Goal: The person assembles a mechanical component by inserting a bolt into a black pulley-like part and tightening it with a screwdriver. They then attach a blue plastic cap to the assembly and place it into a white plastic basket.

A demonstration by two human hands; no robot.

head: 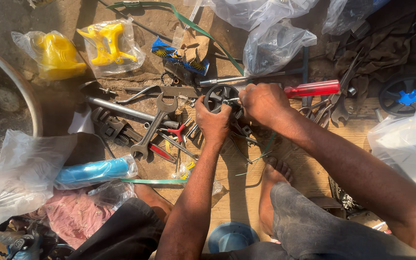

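Note:
My left hand (213, 123) grips the lower edge of a small black spoked wheel (219, 96) in the middle of the view. My right hand (262, 102) is closed around a screwdriver with a red transparent handle (312, 88), and its fingers press at the wheel's hub. The screwdriver's shaft is hidden behind my right hand. The wheel sits above a scatter of tools on a dirt floor and a wooden board (357, 130). My bare foot (271, 183) rests on the board below my hands.
A large open-end spanner (154, 126), a pipe wrench (114, 127) and pliers lie left of the wheel. Scissors (331, 103) lie to the right. Yellow plastic parts in bags (107, 44) sit top left. Another black wheel with a blue hub (407, 95) lies far right. Clear bags surround everything.

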